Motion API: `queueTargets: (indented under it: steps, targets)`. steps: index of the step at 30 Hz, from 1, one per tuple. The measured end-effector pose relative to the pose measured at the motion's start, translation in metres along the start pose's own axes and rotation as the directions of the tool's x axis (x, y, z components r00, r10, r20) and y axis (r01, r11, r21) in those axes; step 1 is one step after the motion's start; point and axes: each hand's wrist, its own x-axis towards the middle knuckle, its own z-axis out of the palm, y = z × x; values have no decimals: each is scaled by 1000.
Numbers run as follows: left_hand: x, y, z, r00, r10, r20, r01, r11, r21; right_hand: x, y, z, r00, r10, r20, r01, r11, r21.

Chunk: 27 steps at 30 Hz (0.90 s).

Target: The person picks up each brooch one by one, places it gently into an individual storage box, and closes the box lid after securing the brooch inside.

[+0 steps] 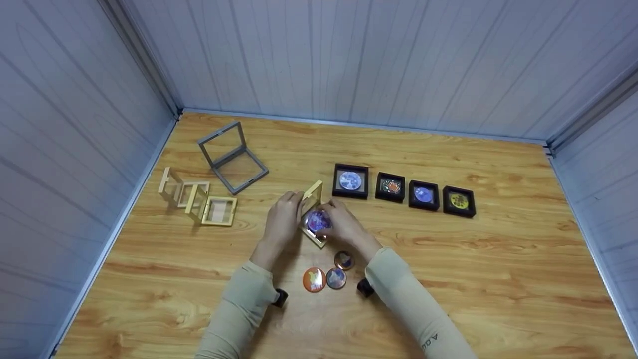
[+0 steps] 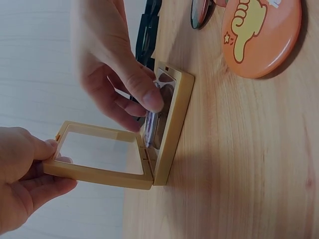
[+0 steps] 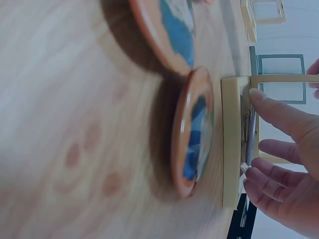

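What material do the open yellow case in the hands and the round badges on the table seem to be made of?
The open yellow case looks like matte moulded plastic with a clear, film-like window in its lid; the thin, even edges suggest this. The round badges look like metal or plastic under a glossy printed cover, since their domed faces catch the light. The table shows a wood-grain surface, possibly laminate.

We see a small staged work booth, not a home: pale panelled walls [image 1: 379,60] enclose a wood-grain desk [image 1: 498,279] on three sides, with framed badges [image 1: 403,188] lined up at the far right like display samples.
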Motion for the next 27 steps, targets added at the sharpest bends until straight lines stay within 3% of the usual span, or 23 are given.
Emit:
queueTargets:
  steps: [11, 19, 27]
  targets:
    - [-3, 2, 1, 1000, -8, 19, 8, 1000, -10, -18, 14, -8, 998, 15, -67, -10, 997, 70]
    - [-6, 5, 1, 999, -8, 41, 9, 999, -32, -25, 25, -9, 994, 95, -50, -91, 992, 91]
    - [-11, 12, 5, 998, 40, 40, -38, 998, -42, -26, 30, -9, 992, 115, -56, -109, 989, 101]
